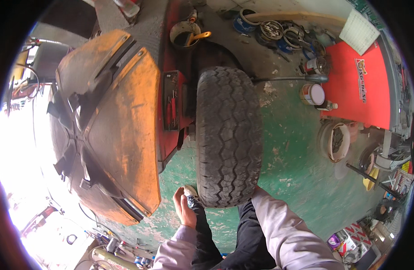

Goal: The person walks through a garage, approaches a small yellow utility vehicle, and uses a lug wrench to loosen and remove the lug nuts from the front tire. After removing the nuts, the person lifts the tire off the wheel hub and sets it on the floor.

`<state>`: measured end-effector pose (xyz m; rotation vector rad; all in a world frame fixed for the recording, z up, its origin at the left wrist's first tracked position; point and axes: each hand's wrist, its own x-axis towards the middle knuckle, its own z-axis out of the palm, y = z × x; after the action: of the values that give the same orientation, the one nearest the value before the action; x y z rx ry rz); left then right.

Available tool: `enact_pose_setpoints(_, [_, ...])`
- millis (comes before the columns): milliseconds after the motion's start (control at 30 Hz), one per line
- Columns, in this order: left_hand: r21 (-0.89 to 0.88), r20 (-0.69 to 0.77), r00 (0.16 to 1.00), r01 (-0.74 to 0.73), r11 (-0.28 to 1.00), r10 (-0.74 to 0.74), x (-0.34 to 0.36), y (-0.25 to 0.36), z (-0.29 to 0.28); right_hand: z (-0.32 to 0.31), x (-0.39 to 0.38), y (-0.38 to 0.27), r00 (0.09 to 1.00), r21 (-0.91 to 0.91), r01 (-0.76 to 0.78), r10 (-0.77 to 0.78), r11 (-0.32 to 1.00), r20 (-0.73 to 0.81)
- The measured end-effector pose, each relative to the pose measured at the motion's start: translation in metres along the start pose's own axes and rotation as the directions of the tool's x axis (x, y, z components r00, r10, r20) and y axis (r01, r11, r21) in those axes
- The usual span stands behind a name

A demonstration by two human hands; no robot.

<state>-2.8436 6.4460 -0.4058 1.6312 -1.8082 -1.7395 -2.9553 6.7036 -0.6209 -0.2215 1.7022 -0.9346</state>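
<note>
A black tire [228, 135] stands upright in front of me, its worn zigzag tread facing me. My left hand [185, 210] is beside the tire's lower left, apart from it, with the fingers stretched out and nothing in them. My right sleeve [283, 225] reaches up to the tire's lower right edge. The right hand there is hidden by the tire, so its grip does not show. Left of the tire is a tire changer's round turntable [126, 130], orange and dark, with metal clamps.
A red tool tray [171, 105] sits on the machine's side. Beyond the tire is a bucket [185, 33] with a yellow-handled brush. To the right are a red cabinet [360, 90], a can [312, 94], a white bucket [338, 143] and a black-handled bar [290, 78].
</note>
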Motion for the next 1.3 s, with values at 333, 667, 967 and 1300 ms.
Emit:
enact_pose_setpoints(333, [-0.158, 0.381, 0.877, 0.373, 0.914, -0.292, 0.053, -0.084, 0.059, -0.025, -0.052, -0.002, 0.995, 0.365, -0.034, 0.067, 0.930, -0.078])
enact_pose_setpoints(667, [-0.183, 0.471, 0.814, 0.468, 0.865, -0.340, 0.118, -0.213, 0.008, 0.042, -0.031, -0.001, 0.943, 0.593, 0.322, -0.199, 0.738, -0.266])
enact_pose_setpoints(967, [-0.451, 0.483, 0.653, 0.756, 0.474, -0.583, 0.129, -0.196, -0.017, 0.045, -0.040, -0.064, 0.989, 0.943, 0.149, -0.057, 0.298, -0.138])
enact_pose_setpoints(1300, [-0.326, 0.591, 0.734, 0.596, 0.734, -0.333, 0.095, -0.016, -0.009, -0.020, -0.089, -0.212, 0.942, 0.982, -0.187, 0.277, -0.034, 0.189])
